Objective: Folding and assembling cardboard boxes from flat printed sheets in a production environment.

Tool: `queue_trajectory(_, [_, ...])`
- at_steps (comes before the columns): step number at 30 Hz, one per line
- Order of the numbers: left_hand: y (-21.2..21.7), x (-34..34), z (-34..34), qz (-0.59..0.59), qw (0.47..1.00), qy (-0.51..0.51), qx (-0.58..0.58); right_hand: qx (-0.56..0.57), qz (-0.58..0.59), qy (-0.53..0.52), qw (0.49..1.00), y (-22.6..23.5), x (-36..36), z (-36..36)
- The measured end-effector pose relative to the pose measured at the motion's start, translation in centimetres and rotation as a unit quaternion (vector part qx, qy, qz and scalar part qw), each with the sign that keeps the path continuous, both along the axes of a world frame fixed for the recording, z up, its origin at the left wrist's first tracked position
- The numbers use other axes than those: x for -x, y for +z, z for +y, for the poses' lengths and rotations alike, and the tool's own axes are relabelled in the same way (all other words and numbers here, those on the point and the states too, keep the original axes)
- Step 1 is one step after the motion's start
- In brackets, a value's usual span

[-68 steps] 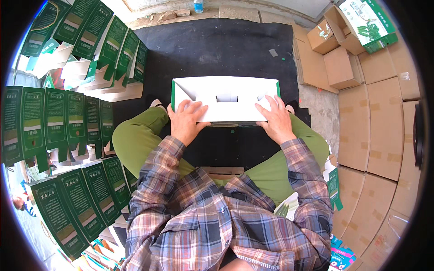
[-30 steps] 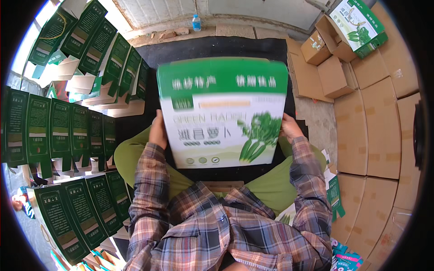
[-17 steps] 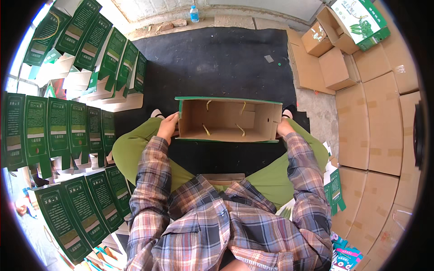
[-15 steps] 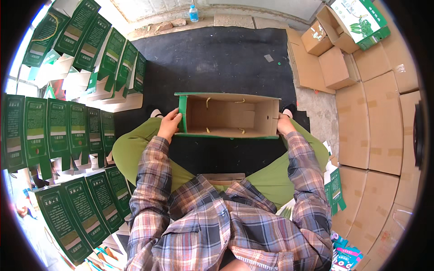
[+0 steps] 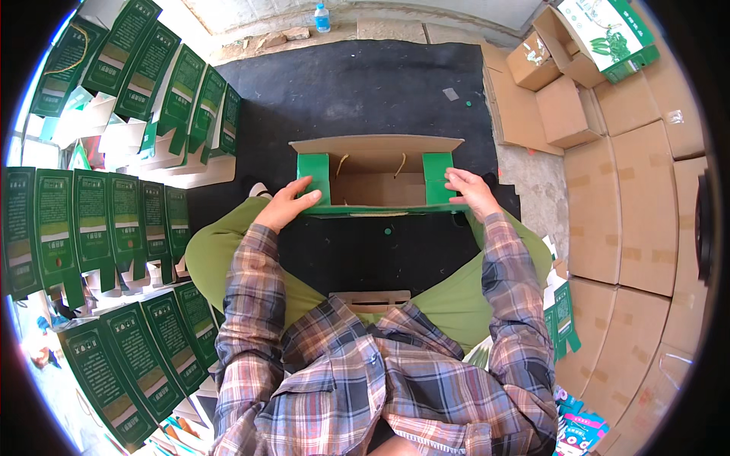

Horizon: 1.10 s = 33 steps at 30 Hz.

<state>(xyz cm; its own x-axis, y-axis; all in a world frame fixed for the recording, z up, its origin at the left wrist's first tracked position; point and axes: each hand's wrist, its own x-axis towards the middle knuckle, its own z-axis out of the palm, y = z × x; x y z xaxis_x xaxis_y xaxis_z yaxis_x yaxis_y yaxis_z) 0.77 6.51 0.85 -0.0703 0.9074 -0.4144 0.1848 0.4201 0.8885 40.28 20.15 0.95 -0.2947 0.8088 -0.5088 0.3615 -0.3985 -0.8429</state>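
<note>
both hands, left hand (image 5: 285, 205) and right hand (image 5: 471, 190), pinch the open carton (image 5: 378, 176) by its end flaps; a loose pinch might let the flaps spring back out.

surface: black floor mat (image 5: 365, 91) | on it: flat green cartons (image 5: 190, 114), brown boxes (image 5: 566, 110)

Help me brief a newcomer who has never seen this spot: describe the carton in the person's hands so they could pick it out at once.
Start at the black mat on the floor; the carton sits at its near edge, above the person's green-trousered knees, between the left hand and right hand. Unlike the flat green cartons stacked at the left, it stands open, showing a brown inside with green end flaps.
</note>
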Motion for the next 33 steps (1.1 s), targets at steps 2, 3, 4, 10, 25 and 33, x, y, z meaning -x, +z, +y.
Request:
queue_trajectory(2, [0.7,0.1,-0.4,0.000,0.999,-0.037,-0.025,0.014,0.006,0.007,1.000,0.7,0.4,0.2])
queue_trajectory(3, [0.9,0.1,-0.6,0.000,0.996,-0.075,-0.050,0.021,0.015,-0.005,1.000,1.2,0.7,0.3])
queue_trajectory(4, [0.8,0.0,-0.4,0.000,0.996,-0.073,-0.050,0.028,0.024,-0.017,0.999,1.4,0.9,0.4])
queue_trajectory(10, [-1.9,-0.4,0.9,0.181,0.970,0.109,-0.118,-0.101,-0.136,0.049,0.984,1.4,2.1,0.4])
queue_trajectory(25, [-0.3,-5.7,0.9,0.508,0.819,-0.111,-0.244,-0.439,-0.383,0.253,0.773,0.6,4.1,-3.1])
queue_trajectory(33, [-0.4,-5.4,0.7,0.510,0.814,-0.150,-0.235,-0.450,-0.361,0.250,0.778,0.1,4.1,-3.2])
